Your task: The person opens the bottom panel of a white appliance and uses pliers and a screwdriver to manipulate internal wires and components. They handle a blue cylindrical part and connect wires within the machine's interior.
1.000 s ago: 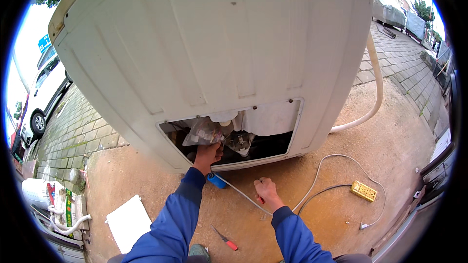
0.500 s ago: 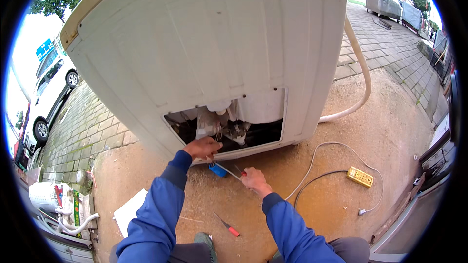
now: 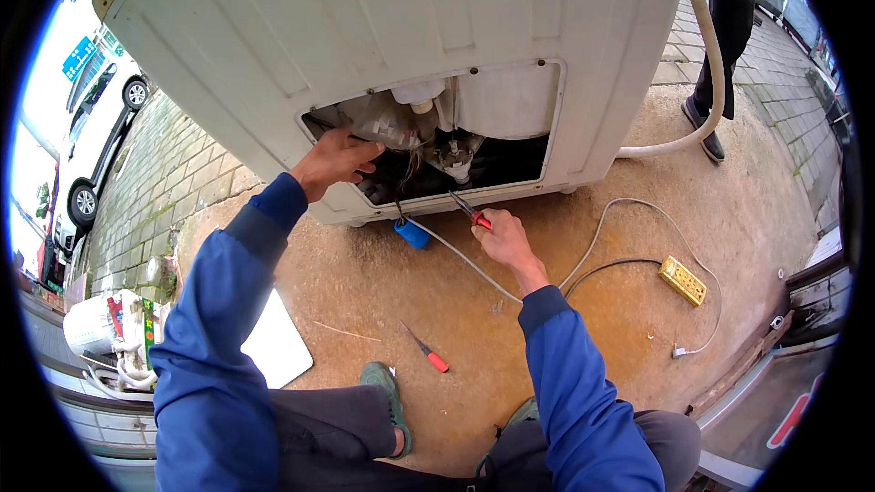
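The white washing machine (image 3: 392, 14) stands before me with a rectangular opening low in its panel, where wires and a white plastic fitting (image 3: 454, 164) show. My left hand (image 3: 333, 162) is at the opening's left edge, fingers apart, beside the wires. My right hand (image 3: 503, 239) holds red-handled pliers (image 3: 478, 218), their metal tip near the opening's lower edge. Between the hands, a blue cylindrical part (image 3: 412, 234) hangs on wires below the opening. A grey cable (image 3: 465, 258) runs from there under my right hand.
A red-handled screwdriver (image 3: 427, 349) and a white panel (image 3: 278, 342) lie on the ground. To the right are a yellow power strip (image 3: 682, 280) and a thick pale hose (image 3: 709, 64). Another person's leg (image 3: 729, 27) stands behind that hose. White parts (image 3: 96, 323) sit at left.
My left hand has moved from beside the blue part up to the opening, its fingers now spread. The right hand has brought the pliers toward the opening. Another person's leg has come into view.
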The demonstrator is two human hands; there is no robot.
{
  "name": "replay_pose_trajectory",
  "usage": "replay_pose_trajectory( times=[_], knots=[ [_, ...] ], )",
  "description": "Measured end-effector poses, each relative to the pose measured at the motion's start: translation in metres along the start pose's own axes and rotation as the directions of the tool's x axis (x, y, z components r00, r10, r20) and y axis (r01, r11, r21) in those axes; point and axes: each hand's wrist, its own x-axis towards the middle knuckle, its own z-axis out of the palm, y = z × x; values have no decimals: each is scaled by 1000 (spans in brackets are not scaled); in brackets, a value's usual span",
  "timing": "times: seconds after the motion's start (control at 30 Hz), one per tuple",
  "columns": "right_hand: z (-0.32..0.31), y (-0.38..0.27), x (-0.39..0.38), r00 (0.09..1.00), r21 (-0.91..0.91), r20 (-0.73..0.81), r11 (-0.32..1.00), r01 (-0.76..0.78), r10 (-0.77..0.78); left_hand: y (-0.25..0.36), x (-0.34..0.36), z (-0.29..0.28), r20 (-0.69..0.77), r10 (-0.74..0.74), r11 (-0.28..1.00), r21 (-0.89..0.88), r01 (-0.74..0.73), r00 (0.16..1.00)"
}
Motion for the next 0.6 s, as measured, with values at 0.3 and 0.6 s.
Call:
replay_pose_trajectory(
  times=[0.3,0.6],
  knots=[
    [1,15,1,990,-147,-105,983,-111,96,1,-7,16,-52,274,902,361,-238,960],
    [2,17,4,972,-105,-155,975,-196,179,31,-5,0,-2,296,798,551,-246,955]
  ],
)
